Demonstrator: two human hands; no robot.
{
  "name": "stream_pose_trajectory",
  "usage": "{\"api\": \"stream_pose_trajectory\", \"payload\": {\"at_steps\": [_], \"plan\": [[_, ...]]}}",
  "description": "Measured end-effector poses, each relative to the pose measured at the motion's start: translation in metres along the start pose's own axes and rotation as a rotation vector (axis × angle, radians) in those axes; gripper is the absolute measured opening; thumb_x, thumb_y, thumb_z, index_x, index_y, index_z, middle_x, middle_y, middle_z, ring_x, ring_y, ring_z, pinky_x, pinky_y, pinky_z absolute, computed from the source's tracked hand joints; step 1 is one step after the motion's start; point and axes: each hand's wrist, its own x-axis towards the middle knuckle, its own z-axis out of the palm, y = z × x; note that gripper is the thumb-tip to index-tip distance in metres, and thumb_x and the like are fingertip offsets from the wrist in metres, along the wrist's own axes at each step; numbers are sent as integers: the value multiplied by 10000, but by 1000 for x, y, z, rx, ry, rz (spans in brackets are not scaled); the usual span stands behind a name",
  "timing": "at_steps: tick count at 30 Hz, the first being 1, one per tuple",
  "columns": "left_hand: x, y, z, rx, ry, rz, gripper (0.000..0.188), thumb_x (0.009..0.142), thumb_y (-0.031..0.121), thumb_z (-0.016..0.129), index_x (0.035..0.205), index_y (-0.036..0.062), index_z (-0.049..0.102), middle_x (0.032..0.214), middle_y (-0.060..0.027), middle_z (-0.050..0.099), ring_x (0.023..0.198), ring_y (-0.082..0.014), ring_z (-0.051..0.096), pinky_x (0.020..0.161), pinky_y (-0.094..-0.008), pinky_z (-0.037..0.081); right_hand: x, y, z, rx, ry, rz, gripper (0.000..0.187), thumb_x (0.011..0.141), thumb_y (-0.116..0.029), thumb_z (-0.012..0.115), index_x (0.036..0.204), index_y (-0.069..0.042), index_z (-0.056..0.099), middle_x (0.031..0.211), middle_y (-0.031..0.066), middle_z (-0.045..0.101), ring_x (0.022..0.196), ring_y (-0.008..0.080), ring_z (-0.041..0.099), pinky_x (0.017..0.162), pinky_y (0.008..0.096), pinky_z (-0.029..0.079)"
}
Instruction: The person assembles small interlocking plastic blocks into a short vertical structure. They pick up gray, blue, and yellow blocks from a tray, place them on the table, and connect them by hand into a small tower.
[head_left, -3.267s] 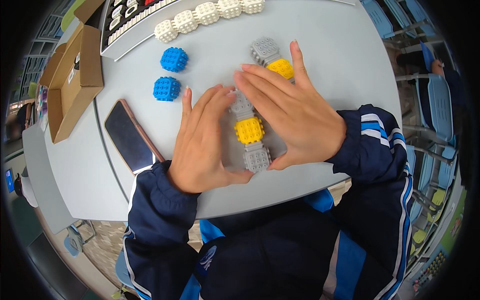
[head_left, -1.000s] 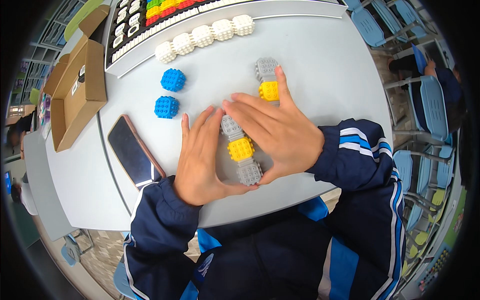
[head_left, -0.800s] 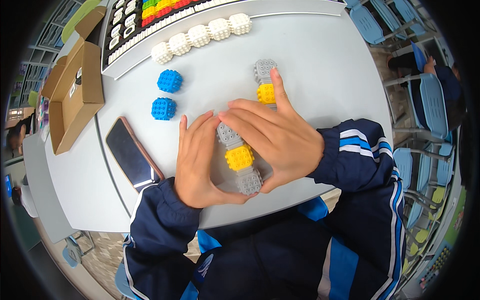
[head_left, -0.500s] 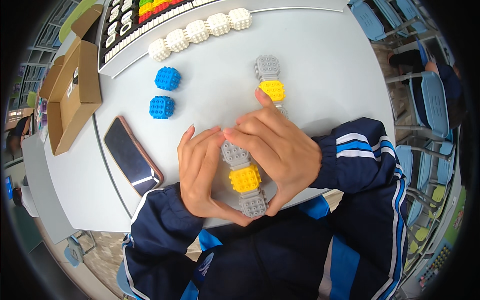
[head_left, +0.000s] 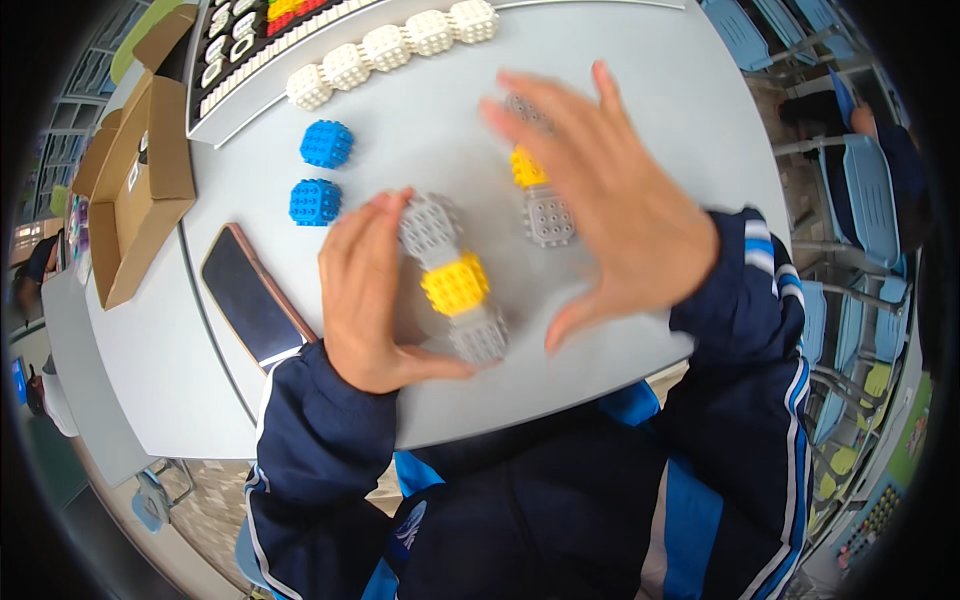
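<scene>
My left hand [head_left: 362, 315] grips a short chain of studded building blocks [head_left: 456, 284], grey at both ends and yellow in the middle. Its fingers touch the far grey block and its thumb the near one. To the right, a similar grey-and-yellow chain [head_left: 549, 218] lies on the table. My right hand [head_left: 635, 215] hovers over that second chain, blurred by motion, with fingers and thumb spread and nothing held. It partly covers the second chain's far grey block and yellow block.
Two blue studded blocks [head_left: 315, 203] sit left of centre, near a phone [head_left: 250, 298]. Behind them runs a row of joined white blocks [head_left: 386, 48] beside a tray of parts [head_left: 240, 105]. An open cardboard box [head_left: 165, 190] stands at the left. Blue chairs [head_left: 872, 200] are beyond the table's right.
My right hand has let go of the near chain and moved up and right, opening over the other chain. My left hand has carried its chain up and left, tilting it.
</scene>
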Motion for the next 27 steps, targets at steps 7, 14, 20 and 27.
{"api": "stream_pose_trajectory", "payload": {"at_steps": [7,14,20,27], "plan": [[4,-5,5,-33,-4,-78,1369,428,367,1019,1523,-92,338,1496,-232,483,1398,-393,415,1170,-474,311,-10,36,14,31,0,39,1483,496,-527,982,1615,-54,131,1632,222,266,1503,414,288,1230,655,37],[3,-7,7,-37,8,-67,1367,430,365,1021,1525,-86,339,1497,-226,484,1405,-396,408,1171,-473,312,-5,40,28,207,97,-18,1226,576,-311,951,1547,-70,244,1568,203,353,1444,393,368,1241,618,113],[5,-5,7,-119,15,-26,1352,447,372,1010,1534,-63,333,1486,-233,486,1392,-415,413,1150,-477,329,-6,20,39,359,194,-225,933,527,-218,973,1261,-181,398,1484,283,401,1361,454,408,1193,672,185],[5,-5,9,-132,4,-15,1334,464,368,1003,1538,-55,333,1484,-228,489,1402,-412,407,1149,-478,323,-6,19,41,394,123,-238,857,542,-247,986,1153,-201,388,1491,318,378,1361,490,393,1171,707,191]]}}
